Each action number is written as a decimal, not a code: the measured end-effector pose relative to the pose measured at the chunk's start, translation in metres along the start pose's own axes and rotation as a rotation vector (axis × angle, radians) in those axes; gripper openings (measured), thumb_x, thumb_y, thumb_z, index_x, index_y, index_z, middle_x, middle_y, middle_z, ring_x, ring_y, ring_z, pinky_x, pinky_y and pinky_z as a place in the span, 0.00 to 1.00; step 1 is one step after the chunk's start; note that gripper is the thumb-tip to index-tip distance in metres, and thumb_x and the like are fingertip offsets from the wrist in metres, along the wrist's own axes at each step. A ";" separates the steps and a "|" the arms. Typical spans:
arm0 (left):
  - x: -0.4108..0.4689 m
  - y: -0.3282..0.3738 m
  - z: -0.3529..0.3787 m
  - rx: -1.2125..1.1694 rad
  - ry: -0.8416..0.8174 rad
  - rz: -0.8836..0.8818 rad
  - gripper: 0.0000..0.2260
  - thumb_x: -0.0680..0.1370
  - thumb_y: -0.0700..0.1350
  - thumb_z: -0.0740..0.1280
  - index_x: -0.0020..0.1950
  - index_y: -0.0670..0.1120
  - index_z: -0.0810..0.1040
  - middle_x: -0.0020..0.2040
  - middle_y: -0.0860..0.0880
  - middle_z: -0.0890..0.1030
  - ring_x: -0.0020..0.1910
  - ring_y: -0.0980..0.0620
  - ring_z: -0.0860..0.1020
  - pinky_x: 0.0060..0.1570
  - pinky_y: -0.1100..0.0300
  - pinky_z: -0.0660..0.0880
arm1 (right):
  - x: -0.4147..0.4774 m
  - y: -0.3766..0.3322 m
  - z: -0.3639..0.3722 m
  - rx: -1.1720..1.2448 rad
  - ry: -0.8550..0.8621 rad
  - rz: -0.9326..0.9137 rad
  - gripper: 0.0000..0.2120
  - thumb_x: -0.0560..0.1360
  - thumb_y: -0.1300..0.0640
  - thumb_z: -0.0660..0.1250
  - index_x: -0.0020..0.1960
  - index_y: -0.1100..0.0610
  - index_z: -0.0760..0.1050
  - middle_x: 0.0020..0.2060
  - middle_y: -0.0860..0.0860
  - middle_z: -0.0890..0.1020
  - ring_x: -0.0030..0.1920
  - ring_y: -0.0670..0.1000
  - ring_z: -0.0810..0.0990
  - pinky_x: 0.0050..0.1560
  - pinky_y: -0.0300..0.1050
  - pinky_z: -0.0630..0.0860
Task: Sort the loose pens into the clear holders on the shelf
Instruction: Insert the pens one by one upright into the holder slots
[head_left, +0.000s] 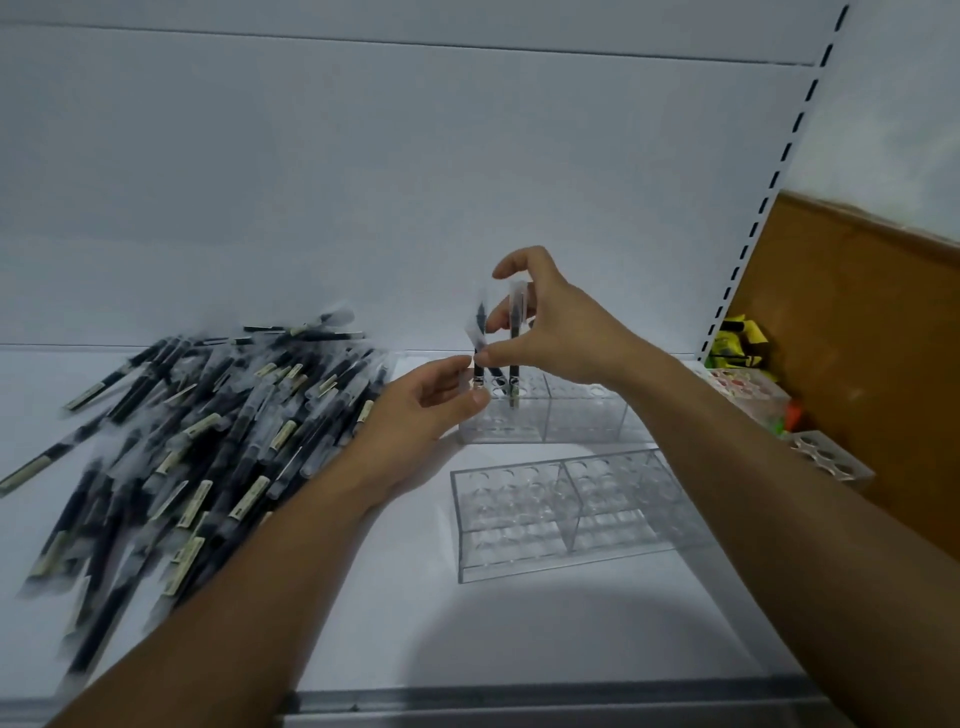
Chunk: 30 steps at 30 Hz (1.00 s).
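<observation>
Logged on the white shelf:
- Heap of loose pens, on the left.
- Far holder, clear, right of the heap. One standing pen was in a hole near its left end.
- Near holder, clear, just in front of the far one.
- Our right hand pinched a wrapped pen between thumb and finger, upright over the far holder's left end.
- Our left hand was curled at that pen's foot. We could not tell whether it gripped.
- Yellow packets, far right.
</observation>
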<state>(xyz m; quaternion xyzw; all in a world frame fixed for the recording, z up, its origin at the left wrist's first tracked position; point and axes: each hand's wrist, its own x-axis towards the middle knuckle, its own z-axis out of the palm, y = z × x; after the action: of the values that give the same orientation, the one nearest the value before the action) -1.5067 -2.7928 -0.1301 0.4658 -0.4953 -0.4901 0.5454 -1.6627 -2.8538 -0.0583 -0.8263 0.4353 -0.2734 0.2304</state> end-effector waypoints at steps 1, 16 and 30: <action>0.000 0.000 0.000 0.008 -0.002 0.010 0.16 0.77 0.32 0.67 0.64 0.40 0.75 0.52 0.49 0.80 0.41 0.67 0.80 0.36 0.74 0.74 | 0.000 0.000 0.001 -0.008 0.009 -0.023 0.28 0.68 0.50 0.78 0.59 0.47 0.65 0.48 0.44 0.80 0.48 0.45 0.79 0.43 0.34 0.75; 0.004 -0.006 -0.004 0.061 0.015 0.031 0.20 0.76 0.37 0.70 0.67 0.43 0.74 0.55 0.52 0.82 0.52 0.62 0.80 0.49 0.68 0.77 | -0.002 -0.015 -0.013 -0.102 0.282 -0.174 0.05 0.73 0.51 0.73 0.44 0.51 0.79 0.42 0.42 0.81 0.46 0.42 0.79 0.50 0.34 0.73; 0.005 -0.007 -0.002 0.011 0.018 0.008 0.19 0.77 0.34 0.68 0.68 0.40 0.73 0.56 0.49 0.80 0.46 0.63 0.81 0.37 0.74 0.74 | 0.019 -0.015 -0.020 -0.142 0.173 0.088 0.07 0.71 0.53 0.74 0.45 0.55 0.79 0.41 0.45 0.82 0.43 0.48 0.80 0.48 0.46 0.78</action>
<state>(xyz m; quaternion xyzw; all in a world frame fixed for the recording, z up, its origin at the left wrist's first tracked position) -1.5055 -2.7982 -0.1372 0.4714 -0.4950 -0.4810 0.5490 -1.6578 -2.8653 -0.0291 -0.7940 0.5076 -0.3016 0.1445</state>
